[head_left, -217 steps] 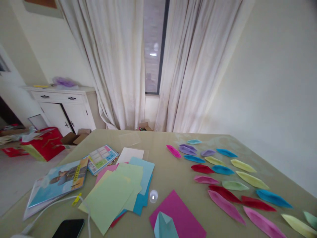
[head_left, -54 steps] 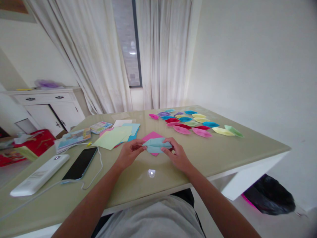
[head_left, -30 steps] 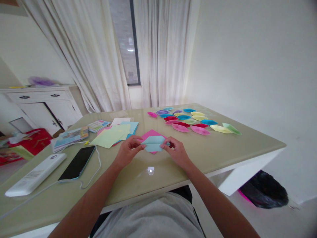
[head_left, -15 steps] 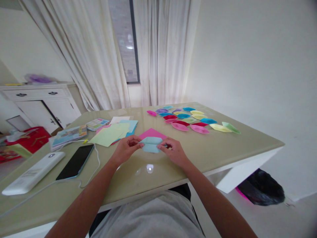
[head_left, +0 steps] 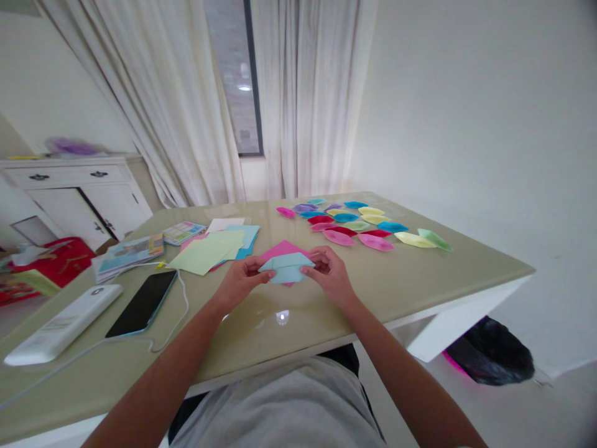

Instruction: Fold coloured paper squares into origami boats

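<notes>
A light blue folded paper (head_left: 286, 269) with pointed side ends and a crease across it is held up between both hands. My left hand (head_left: 240, 280) pinches its left end, thumb in front. On the opposite end my right hand (head_left: 331, 272) is closed, with the thumb against the front face and the fingers behind. Behind and beneath the folded paper lies a bright pink square sheet (head_left: 285, 247), its far corner and a bit of its near corner showing.
Several folded paper boats (head_left: 345, 218) in many colours lie at the back right. To the left are loose coloured sheets (head_left: 205, 252), booklets (head_left: 128, 255), a black phone (head_left: 143, 303), a white power bank (head_left: 63, 325) and a white cable (head_left: 185, 298). A black bag (head_left: 494, 351) sits on the floor.
The folded paper now shows a wider face with its right point visible. My right hand has shifted its grip slightly and its fingers have risen a little. The left hand has barely moved.
</notes>
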Motion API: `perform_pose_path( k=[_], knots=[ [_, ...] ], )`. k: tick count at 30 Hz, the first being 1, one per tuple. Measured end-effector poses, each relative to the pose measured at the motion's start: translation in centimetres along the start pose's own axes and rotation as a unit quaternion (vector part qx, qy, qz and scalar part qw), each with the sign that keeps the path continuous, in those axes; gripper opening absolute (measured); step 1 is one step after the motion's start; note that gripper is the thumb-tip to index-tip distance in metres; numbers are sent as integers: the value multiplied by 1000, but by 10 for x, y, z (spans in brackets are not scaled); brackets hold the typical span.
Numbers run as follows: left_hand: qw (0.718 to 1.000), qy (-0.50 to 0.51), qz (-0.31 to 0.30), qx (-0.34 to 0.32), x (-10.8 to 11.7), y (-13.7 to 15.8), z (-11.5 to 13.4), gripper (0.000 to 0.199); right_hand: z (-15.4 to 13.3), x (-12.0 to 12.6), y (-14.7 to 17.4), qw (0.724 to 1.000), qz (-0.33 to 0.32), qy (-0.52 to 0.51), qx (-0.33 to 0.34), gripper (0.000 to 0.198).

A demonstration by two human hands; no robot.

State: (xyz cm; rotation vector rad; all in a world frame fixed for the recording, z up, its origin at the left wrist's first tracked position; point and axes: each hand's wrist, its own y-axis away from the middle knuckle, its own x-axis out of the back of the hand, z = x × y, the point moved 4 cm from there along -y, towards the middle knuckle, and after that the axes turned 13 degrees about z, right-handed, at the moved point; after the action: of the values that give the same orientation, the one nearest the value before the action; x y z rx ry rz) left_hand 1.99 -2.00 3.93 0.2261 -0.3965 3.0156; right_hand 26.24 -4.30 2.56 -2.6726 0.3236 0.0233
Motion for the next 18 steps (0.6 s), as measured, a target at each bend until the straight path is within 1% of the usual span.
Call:
perform_pose_path(
  k=[2, 5, 7, 11, 14, 18],
  knots=[
    [1000, 6, 3, 1, -1, 1, -1, 51, 1, -1, 0, 1000, -19, -6, -21, 48],
    [1000, 4, -1, -4, -6, 2, -2, 50, 0, -5, 2, 997, -61, -3, -43, 38],
    [1000, -6, -14, -7, -11, 4, -3, 48, -2, -8, 4, 996, -78, -4, -47, 35],
    [999, -31, -40, -6, -17, 6, -5, 42, -5, -11, 5, 995, -82, -22, -45, 35],
    [999, -42, -31, -10, -15, 5, -4, 37, -4, -11, 5, 995, -80, -28, -47, 39],
    [998, -48, -23, -16, -14, 5, -2, 34, 1, -10, 7, 996, -82, -4, -47, 42]
  ],
)
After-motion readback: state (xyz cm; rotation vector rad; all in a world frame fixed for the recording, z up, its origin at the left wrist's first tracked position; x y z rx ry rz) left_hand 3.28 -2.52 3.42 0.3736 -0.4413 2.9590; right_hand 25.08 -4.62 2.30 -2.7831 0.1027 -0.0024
